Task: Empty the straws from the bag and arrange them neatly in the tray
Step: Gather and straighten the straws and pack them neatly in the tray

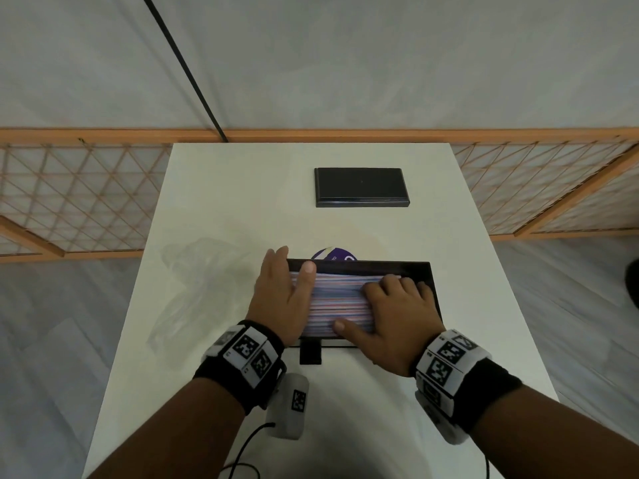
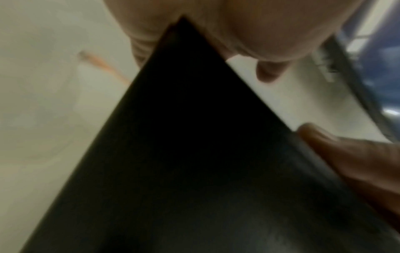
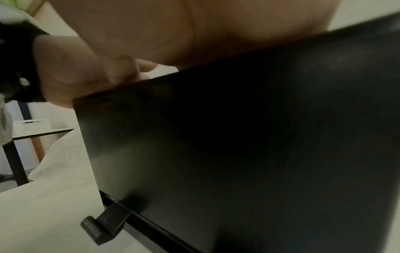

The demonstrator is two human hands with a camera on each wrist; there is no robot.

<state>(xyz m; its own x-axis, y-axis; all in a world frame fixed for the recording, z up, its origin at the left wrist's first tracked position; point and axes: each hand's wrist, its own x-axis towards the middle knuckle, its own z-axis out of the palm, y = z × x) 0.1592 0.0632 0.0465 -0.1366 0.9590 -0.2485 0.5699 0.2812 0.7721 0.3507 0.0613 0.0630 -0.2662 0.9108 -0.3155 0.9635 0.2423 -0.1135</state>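
Note:
A black tray sits near the table's front, filled with a layer of pink, blue and white striped straws lying lengthwise. My left hand lies flat against the tray's left end, its thumb reaching over the straws. My right hand presses on the right part of the straws with arched fingers, its thumb along the near edge. The clear plastic bag lies crumpled and flat on the table to the left. Both wrist views are filled by the tray's dark wall under a blurred palm.
A second black rectangular piece lies at the far middle of the white table. A purple round object shows just behind the tray. A small black clamp sticks out at the tray's near edge. A wooden lattice fence runs behind the table.

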